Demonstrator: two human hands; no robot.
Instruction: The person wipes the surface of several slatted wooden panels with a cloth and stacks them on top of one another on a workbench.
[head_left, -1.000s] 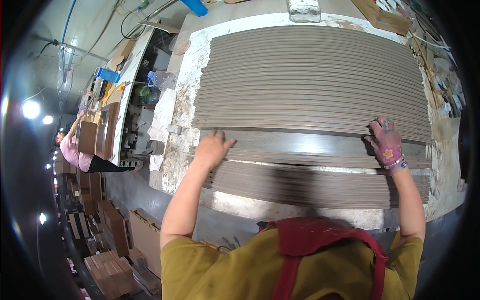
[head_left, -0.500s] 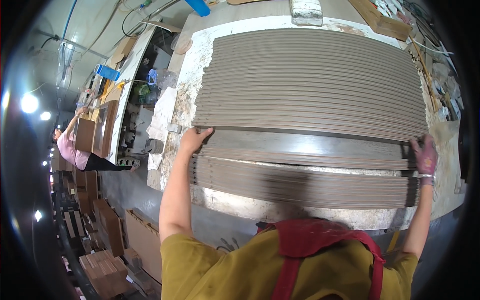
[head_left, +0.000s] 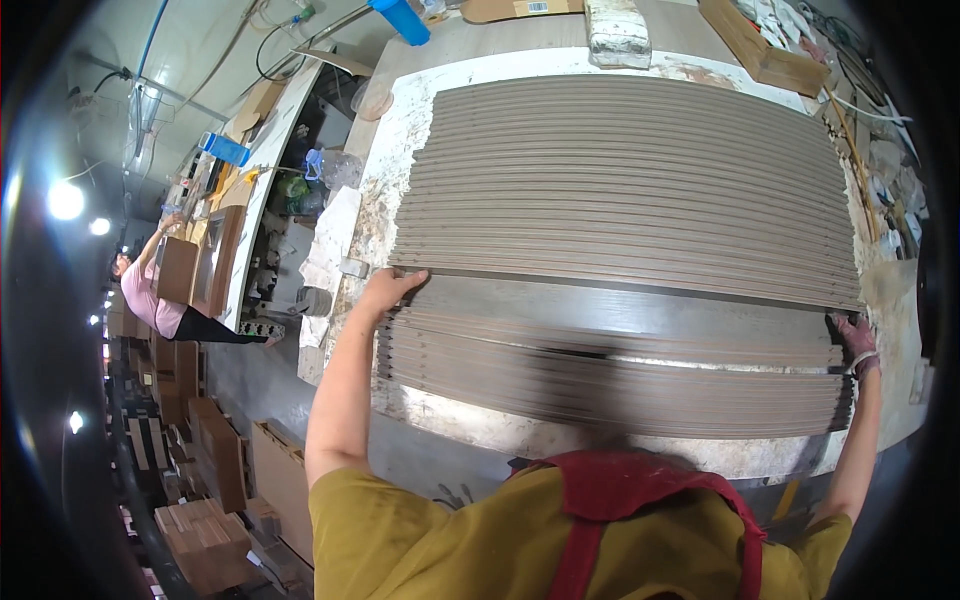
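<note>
A long flat grey-brown board (head_left: 610,305) lies crosswise in front of me, its face catching the light. At its left end my left hand (head_left: 393,290) grips the edge, with the thumb laid along the upper side. My right hand (head_left: 857,338), in a pinkish glove, is closed around the right end; some of its fingers are hidden. Beyond the board, many narrow strips (head_left: 630,180) are packed edge to edge. Nearer to me lies a smaller row of similar strips (head_left: 620,395), partly in dark shadow, with a thin gap running through it.
The strips rest on a worktable with a white, stained top (head_left: 450,412). A wrapped block (head_left: 617,35) and a wooden box (head_left: 765,50) stand at the far side. To the left is a bench (head_left: 262,180) with a person in pink; stacked cartons (head_left: 205,545) are on the floor.
My right hand has gone from spread fingers to a closed hold at the board's right end. The left hand stays at the left end. The whole view has shifted slightly.
</note>
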